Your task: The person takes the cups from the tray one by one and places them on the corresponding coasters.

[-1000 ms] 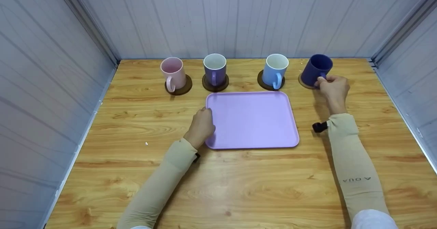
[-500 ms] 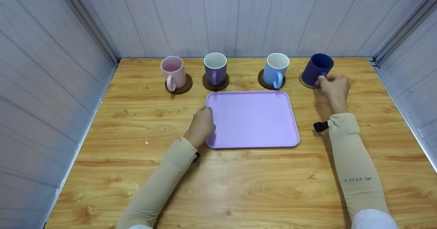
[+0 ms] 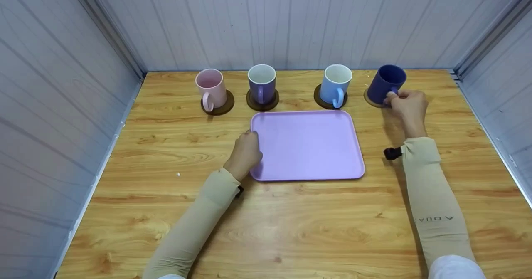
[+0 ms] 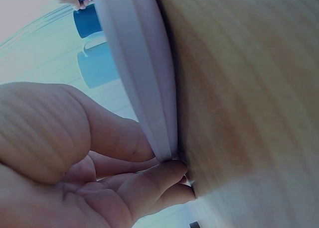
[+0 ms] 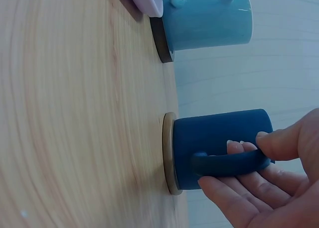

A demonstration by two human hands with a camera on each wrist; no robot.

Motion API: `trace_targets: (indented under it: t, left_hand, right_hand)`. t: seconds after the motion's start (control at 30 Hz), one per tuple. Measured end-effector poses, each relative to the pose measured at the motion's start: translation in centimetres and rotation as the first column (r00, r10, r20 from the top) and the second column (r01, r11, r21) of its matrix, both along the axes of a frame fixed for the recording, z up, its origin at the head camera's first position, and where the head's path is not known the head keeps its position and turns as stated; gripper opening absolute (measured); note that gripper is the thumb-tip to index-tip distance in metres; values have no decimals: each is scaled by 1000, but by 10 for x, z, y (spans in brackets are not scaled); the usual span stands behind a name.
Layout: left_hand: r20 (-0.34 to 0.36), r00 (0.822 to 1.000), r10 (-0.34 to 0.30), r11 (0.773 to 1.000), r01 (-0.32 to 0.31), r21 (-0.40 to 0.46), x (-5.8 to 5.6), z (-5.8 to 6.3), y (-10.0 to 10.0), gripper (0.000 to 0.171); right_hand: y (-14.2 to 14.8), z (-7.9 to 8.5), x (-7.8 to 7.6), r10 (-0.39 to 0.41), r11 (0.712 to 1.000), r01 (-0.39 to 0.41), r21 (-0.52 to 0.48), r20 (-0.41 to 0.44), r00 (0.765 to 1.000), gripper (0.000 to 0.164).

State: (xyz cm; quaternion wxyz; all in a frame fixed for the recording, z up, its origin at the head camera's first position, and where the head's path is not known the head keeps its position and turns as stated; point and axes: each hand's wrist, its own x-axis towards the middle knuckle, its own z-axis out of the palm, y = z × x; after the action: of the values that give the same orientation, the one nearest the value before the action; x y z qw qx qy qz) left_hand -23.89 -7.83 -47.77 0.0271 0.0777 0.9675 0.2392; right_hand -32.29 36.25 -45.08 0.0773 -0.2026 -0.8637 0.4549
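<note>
A lilac tray [image 3: 307, 146] lies flat on the table, and my left hand [image 3: 245, 154] pinches its left edge. The left wrist view shows thumb and fingers on either side of the tray's rim [image 4: 144, 73]. At the far right a dark blue mug [image 3: 384, 85] stands upright on a light brown coaster [image 5: 170, 156]. My right hand [image 3: 409, 108] holds that mug's handle [image 5: 229, 163], its fingers passed through the loop and the thumb on top.
Behind the tray stand a pink mug [image 3: 211, 85], a purple mug [image 3: 266, 90] and a light blue mug [image 3: 331, 88], each on a dark coaster. A back wall [image 3: 266, 25] rises just past the table's far edge, with side walls left and right.
The right forearm has shifted very slightly to the right. Both hands keep their holds, and the tray and mugs stay in place.
</note>
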Motion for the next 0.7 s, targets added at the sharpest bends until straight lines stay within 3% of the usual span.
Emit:
trace_targets:
  t: [0.33,0.7]
  left_hand:
    - [9,1000,13,1000,-13,0,1,1,0,20]
    - [10,1000,12,1000,-12,-19,0,-1,0,21]
  right_hand:
    - [1,-1,1,21,998,-21,61,7,1000,46]
    - [6,7,6,22,993,-25,117,25,999,66]
